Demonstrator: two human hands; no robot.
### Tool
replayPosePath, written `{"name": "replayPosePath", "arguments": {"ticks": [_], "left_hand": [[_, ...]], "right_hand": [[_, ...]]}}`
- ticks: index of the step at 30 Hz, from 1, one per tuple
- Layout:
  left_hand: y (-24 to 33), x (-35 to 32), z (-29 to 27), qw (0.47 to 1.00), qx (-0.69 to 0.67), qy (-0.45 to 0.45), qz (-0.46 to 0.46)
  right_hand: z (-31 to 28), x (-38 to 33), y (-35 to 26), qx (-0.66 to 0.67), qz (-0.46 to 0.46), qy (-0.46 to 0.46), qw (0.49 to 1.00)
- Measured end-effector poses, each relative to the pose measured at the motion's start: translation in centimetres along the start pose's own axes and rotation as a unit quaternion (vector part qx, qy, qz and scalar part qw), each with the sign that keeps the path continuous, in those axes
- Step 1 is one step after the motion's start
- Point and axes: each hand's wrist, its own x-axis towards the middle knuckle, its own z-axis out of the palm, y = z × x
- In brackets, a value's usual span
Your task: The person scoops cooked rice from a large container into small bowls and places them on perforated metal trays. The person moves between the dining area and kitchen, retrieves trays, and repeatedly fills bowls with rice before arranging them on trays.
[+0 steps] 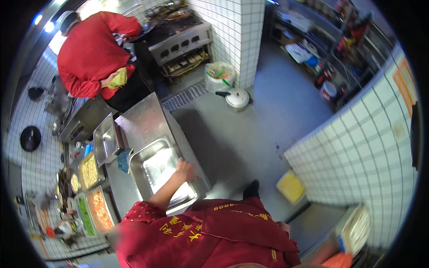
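Note:
My left hand (pixel 185 170) reaches across a rectangular stainless steel pan (pixel 144 175) and is closed at its right rim; the fingers are slightly blurred. The pan lies on a steel worktable (pixel 138 117), with a shiny bare bottom. A dark blue cloth (pixel 124 161) rests just left of it. Beyond the cloth stands a second, deeper steel pan (pixel 107 142). What seems to be a small part of my right hand (pixel 284 227) shows beside my dark red apron (pixel 223 223); its fingers are hidden.
Pans of pale strips (pixel 89 172), orange pieces (pixel 100 210) and green pieces (pixel 86 215) line the left. A co-worker in red (pixel 91 51) stands by the stove (pixel 178 40). A lidded pot (pixel 237 98), a bagged bin (pixel 219 77) and a yellow container (pixel 291 186) sit on the floor.

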Motion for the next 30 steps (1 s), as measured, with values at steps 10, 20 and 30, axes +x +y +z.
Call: {"name": "replayPosePath", "arguments": {"ticks": [10, 20, 30], "left_hand": [[-5.5, 6.9, 2.1, 0.961, -0.085, -0.157, -0.209], [-3.9, 40.4, -17.5, 0.985, -0.166, -0.037, -0.031], [24.4, 69.3, -56.9, 0.893, -0.302, 0.177, 0.281]], "right_hand": [[-28.0, 38.9, -15.4, 0.001, -0.281, 0.113, 0.953], [-38.4, 58.6, -21.6, 0.033, -0.169, 0.088, 0.981], [-52.3, 78.0, -17.0, 0.142, -0.028, 0.121, 0.982]]}}
